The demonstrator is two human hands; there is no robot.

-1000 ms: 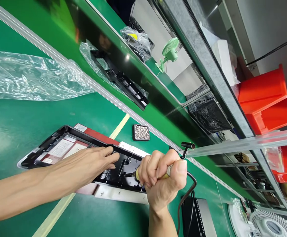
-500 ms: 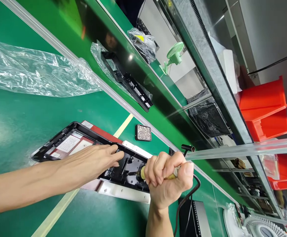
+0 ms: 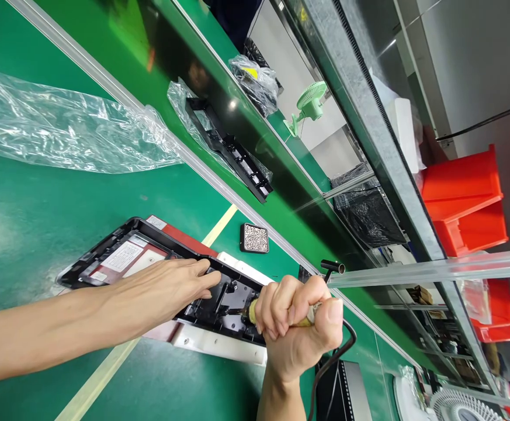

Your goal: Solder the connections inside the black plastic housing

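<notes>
My right hand (image 3: 298,327) is wrapped round a yellow-handled electric screwdriver (image 3: 253,311), its dark cord trailing down from the back end. The bit points left into a long black plastic housing (image 3: 193,264), against a dark plate with small holes; the exact contact spot is too small to tell. Over the middle of the housing lies my left hand (image 3: 184,280), fingers stretched out and slightly bent, fingertips close to the part's inside. Under the housing is a fixture with white blocks (image 3: 219,346) and a reddish base (image 3: 173,235).
Beyond the fixture sits a small black tray of screws (image 3: 255,238). A clear plastic bag (image 3: 62,128) lies at the left. Another black frame (image 3: 228,149) rests on the green conveyor (image 3: 149,76). A metal rail, red bins (image 3: 462,193) and a white fan (image 3: 467,406) are at the right.
The view has shifted slightly. Both hands, the screwdriver and the housing keep nearly the same positions.
</notes>
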